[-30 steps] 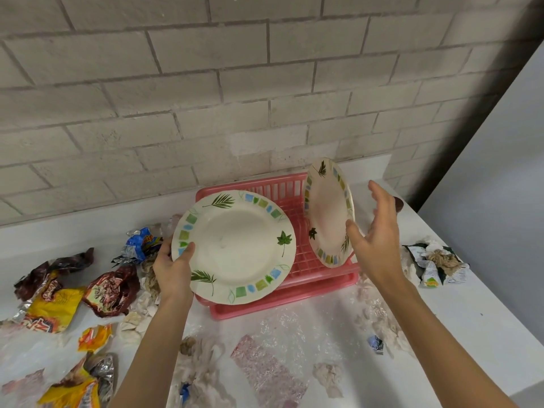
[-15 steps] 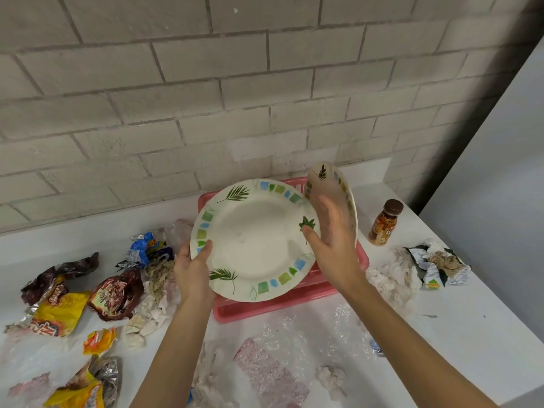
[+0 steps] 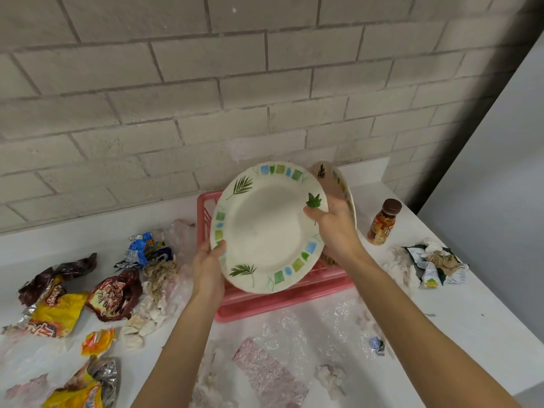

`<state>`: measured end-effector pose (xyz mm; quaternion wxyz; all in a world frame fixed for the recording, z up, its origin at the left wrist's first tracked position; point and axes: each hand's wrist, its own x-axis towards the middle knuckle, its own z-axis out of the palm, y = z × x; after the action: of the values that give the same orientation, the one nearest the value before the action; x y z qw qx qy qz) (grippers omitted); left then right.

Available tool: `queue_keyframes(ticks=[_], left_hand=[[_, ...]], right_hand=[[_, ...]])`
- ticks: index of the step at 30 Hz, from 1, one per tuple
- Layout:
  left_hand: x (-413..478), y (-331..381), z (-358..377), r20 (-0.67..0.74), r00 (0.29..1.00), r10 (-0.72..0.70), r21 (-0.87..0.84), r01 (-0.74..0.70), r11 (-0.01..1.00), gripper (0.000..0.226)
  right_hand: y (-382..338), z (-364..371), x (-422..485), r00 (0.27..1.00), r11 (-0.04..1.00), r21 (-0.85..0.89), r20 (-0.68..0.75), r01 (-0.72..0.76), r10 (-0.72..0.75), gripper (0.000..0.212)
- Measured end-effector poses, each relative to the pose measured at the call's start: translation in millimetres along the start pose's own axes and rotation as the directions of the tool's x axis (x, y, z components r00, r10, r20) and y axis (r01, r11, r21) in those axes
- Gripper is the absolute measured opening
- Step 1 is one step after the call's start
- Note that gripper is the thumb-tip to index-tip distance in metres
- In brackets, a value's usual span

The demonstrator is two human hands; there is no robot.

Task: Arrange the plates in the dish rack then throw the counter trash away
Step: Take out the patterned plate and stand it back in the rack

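Plate point(image 3: 265, 228), white, green leaves, blue-green squares

Wall point(image 3: 265, 83): pale grey brick, behind counter; dark shadow at R corner.
Counter point(image 3: 471, 334): white, w/ low upstand at back along wall.
Bottle point(image 3: 382, 222): small, upright on counter, R side nr back; brown cap, orange-brown label.
Panel point(image 3: 500, 172): plain light grey, flat, far R past counter end.
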<state>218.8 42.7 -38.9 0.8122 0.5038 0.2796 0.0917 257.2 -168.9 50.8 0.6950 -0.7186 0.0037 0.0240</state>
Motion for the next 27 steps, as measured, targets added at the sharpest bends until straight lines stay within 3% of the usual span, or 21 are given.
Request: queue_keyframes(ticks=[3,5,8,10,12,18,23,27], left_hand=[[-3,4,9,0.100,0.995,0.017,0.170,-0.034,0.985,0.026],[-5,2,12,0.184,0.981,0.065,0.316,-0.122,0.941,0.023],[-12,-12,7,0.389,0.894,0.224,0.586,-0.427,0.689,0.021],[-19,-22,4,0.542,0.814,0.210,0.667,-0.568,0.481,0.030],[-23,-26,2,0.619,0.774,0.136,0.702,-0.622,0.346,0.038],[-25,-25,3,0.698,0.716,-0.014,0.712,-0.692,0.122,0.035],[-28,-26,2,0.728,0.685,0.020,0.684,-0.728,0.054,0.031],[-31,-28,3,0.727,0.685,0.041,0.681,-0.728,0.079,0.031]], right_hand=[[-27,-11,3,0.972,0.951,-0.211,-0.020,0.225,-0.234,0.030],[-46,-20,3,0.943,0.887,-0.362,-0.059,0.286,-0.328,0.026],[-61,-36,9,0.893,0.785,-0.524,-0.098,0.330,-0.440,0.022],[-63,-42,14,0.876,0.718,-0.619,-0.099,0.316,-0.471,0.020],[-61,-44,18,0.869,0.669,-0.681,-0.097,0.299,-0.486,0.020],[-47,-33,18,0.849,0.564,-0.775,-0.067,0.287,-0.524,0.036],[-38,-23,22,0.878,0.508,-0.820,-0.015,0.262,-0.478,0.019],[-34,-10,22,0.892,0.509,-0.821,-0.001,0.256,-0.452,0.012]])
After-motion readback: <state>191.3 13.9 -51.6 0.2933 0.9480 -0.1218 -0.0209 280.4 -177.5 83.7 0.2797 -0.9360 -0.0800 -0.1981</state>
